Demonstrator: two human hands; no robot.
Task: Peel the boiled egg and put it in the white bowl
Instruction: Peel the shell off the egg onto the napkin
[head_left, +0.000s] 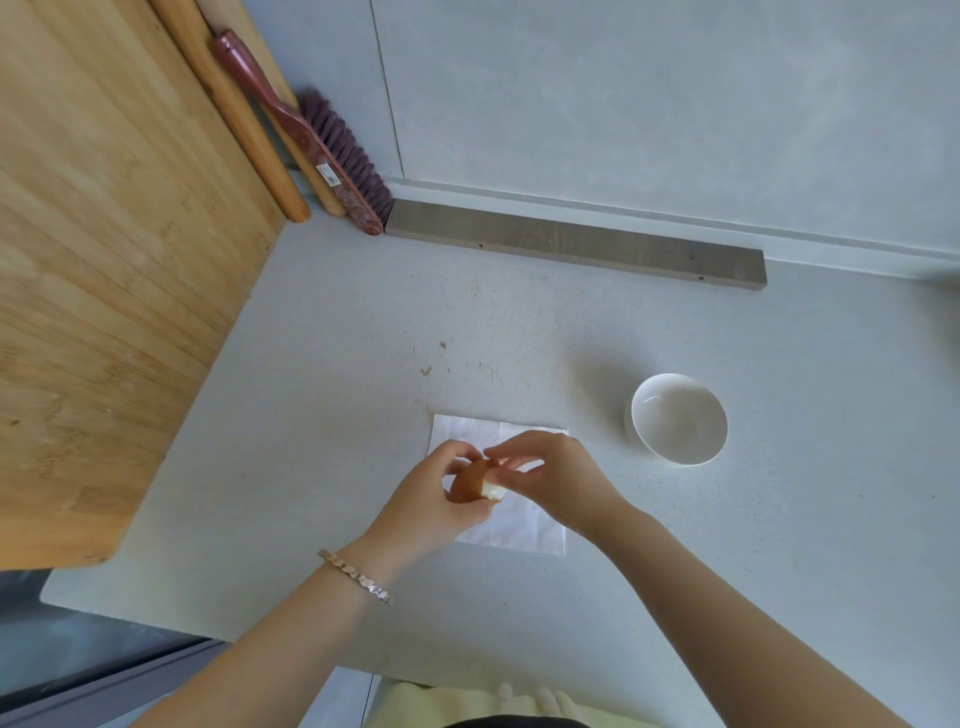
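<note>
A brown boiled egg (470, 480) is held in my left hand (434, 501) above a white paper napkin (511, 525). One end of the egg shows bare white where shell is off. My right hand (556, 480) pinches at the top of the egg with thumb and fingertips, on a bit of shell. The white bowl (679, 419) stands to the right of the napkin, with nothing in it that I can see.
A large wooden board (104, 260) leans at the left. A brush with purple bristles (332, 145) and wooden rolling pins (249, 130) stand at the back. A grey wooden bar (571, 244) lies along the wall. Two small crumbs (434, 358) lie on the grey counter.
</note>
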